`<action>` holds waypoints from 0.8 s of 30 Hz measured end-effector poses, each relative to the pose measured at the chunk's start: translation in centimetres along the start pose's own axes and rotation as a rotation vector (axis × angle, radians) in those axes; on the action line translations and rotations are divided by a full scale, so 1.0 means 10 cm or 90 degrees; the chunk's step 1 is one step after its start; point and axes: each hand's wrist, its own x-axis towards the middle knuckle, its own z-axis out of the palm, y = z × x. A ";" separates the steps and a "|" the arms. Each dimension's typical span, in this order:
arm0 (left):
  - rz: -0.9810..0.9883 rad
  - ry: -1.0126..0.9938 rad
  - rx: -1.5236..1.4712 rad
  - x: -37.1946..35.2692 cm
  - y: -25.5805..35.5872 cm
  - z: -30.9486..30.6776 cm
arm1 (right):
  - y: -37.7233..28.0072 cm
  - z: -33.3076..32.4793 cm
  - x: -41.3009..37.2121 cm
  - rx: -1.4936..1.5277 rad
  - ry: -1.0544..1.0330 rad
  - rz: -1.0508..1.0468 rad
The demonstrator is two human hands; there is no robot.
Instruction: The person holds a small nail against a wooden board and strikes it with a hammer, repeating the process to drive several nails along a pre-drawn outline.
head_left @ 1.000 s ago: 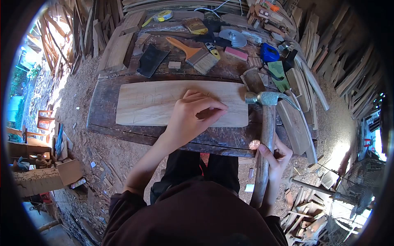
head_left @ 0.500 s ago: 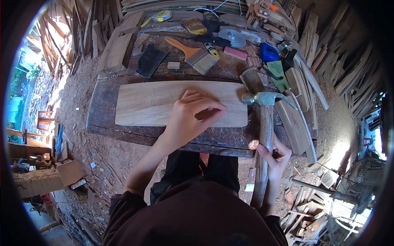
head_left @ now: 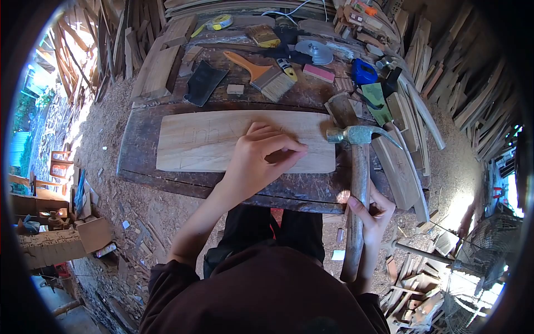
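Observation:
A pale wooden board with faint carved or drawn marks lies flat on the dark workbench. Over its right half, my left hand rests with thumb and forefinger pinched together; whatever lies between the fingertips is too small to make out. My right hand is wrapped round the wooden handle of a claw hammer. The hammer stands with its metal head up, beside the board's right end, and the striking face points left.
Behind the board lie a wide brush, a black sheet, a pink block, a metal disc and a blue tape measure. Wood offcuts line the bench's right side.
The hammer head has shifted very slightly to the left. Both hands look otherwise the same.

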 end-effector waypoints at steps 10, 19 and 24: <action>-0.057 -0.019 0.025 0.00 0.06 -0.02 | -0.44 -0.06 -0.07 -0.240 -0.035 -0.120; -0.126 -0.009 -0.008 -0.02 0.07 -0.01 | -0.64 0.00 -0.04 -0.398 -0.134 -0.197; -0.123 -0.021 -0.010 -0.04 0.05 0.01 | -0.76 -0.03 -0.05 -0.434 -0.105 -0.294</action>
